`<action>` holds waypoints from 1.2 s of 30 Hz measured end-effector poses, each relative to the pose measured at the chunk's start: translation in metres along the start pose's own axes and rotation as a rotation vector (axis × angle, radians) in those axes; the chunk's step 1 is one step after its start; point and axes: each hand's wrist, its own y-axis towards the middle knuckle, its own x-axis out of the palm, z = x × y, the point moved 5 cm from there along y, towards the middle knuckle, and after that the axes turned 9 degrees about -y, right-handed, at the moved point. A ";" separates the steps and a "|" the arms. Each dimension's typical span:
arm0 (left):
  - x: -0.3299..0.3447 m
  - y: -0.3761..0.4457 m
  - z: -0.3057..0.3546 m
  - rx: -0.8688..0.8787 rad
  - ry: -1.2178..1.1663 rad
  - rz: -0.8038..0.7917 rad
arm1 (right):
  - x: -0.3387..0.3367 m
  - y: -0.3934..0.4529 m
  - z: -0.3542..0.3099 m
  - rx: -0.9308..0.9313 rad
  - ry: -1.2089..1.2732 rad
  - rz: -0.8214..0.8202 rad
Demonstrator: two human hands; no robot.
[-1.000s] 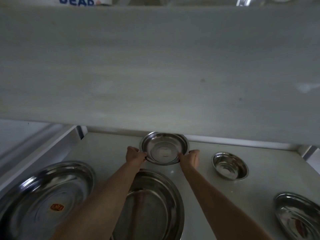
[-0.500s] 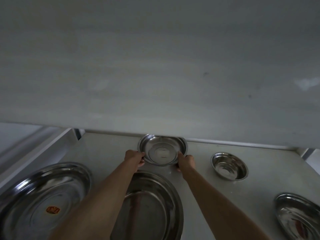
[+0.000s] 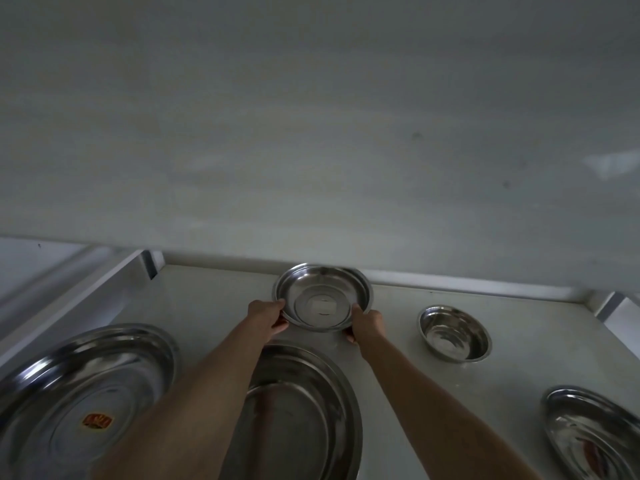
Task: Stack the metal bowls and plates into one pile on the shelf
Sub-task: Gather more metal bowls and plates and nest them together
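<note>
Bowls and plates lay scattered on the shelf [image 3: 398,344], none of them stacked yet. I had the medium bowl [image 3: 322,297] at the back, under the board above, and I held it by its rim from both sides: my left hand [image 3: 266,317] gripped the left edge with curled fingers [image 3: 280,325], and my right hand [image 3: 367,323] gripped the right edge the same way. Whether the bowl was lifted clear or only tipped toward me, I could not tell.

I judged this to be the first pick-up of the pile. Just in front of my hands lay the large oval plate [image 3: 304,410], the nearest base for stacking. Another wide plate [image 3: 79,400] with a red sticker sat to the left, a small bowl [image 3: 453,332] to the right, and a further oval plate [image 3: 595,434] at the right edge. The next move would call for drawing the bowl toward me, clear of the overhang, then setting it centred in a plate so it would not slide.
</note>
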 end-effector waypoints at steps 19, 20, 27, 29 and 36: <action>0.018 -0.041 0.022 0.219 0.023 0.024 | -0.029 -0.025 -0.026 -0.092 0.136 0.100; 0.019 -0.041 0.023 0.236 0.034 0.035 | -0.033 -0.027 -0.028 -0.096 0.133 0.105; 0.033 -0.076 0.028 0.272 -0.018 0.059 | -0.057 -0.042 -0.041 -0.105 0.180 0.139; 0.038 -0.086 0.027 0.274 -0.047 0.047 | -0.065 -0.046 -0.040 -0.109 0.182 0.139; 0.056 -0.125 0.016 0.274 -0.108 0.009 | -0.103 -0.062 -0.035 -0.106 0.143 0.195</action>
